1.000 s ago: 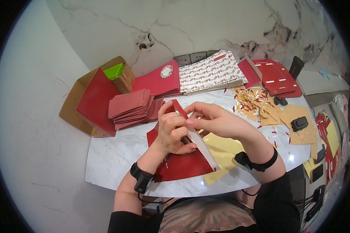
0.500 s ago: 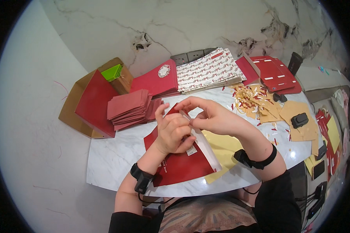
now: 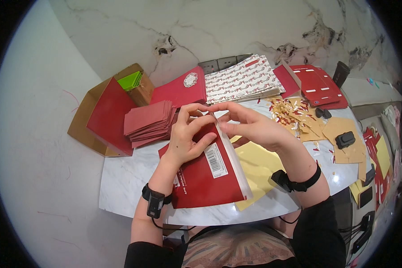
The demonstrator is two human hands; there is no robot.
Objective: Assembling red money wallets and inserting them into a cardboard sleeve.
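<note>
Since half a second earlier we had flattened the red packet (image 3: 207, 172) onto the marble table (image 3: 125, 178), its barcode label now facing up, so the top edge was freed for finger work. Our left hand (image 3: 188, 136) curled shut on that upper edge, thumb pressing the face. Our right hand (image 3: 250, 126) pinched the clear sleeve's rim between thumb and forefinger, other fingers loosely spread, beside the stack of red envelopes (image 3: 148, 123).

Reds and golds on my white marbled desk (image 3: 129, 178)

I see a red packet (image 3: 205, 178) with a white barcode label, yellow sheets (image 3: 259, 167), dull-red envelopes (image 3: 149, 123), red-and-white patterned paper (image 3: 241, 80), and a lime-green pad (image 3: 130, 80).
</note>
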